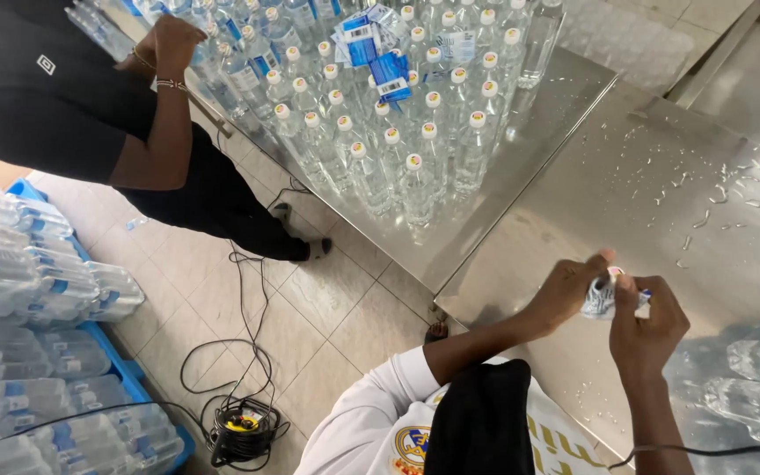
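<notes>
hands meet at the lower right of the frame: your left hand (563, 290) and right hand (646, 324) both pinch a small bottle (604, 297). wet steel desk (661, 176) lies beneath them.

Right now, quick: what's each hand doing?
Left hand: closed, pinching the small blue-and-white label.
Right hand: closed on the same label, from the other side.

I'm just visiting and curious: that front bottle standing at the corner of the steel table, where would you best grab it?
Take the front bottle around its neck, just under the white cap, coming from above. It stands upright in a tight cluster, so neighbours probably block its sides, while the cap end is free.
</notes>
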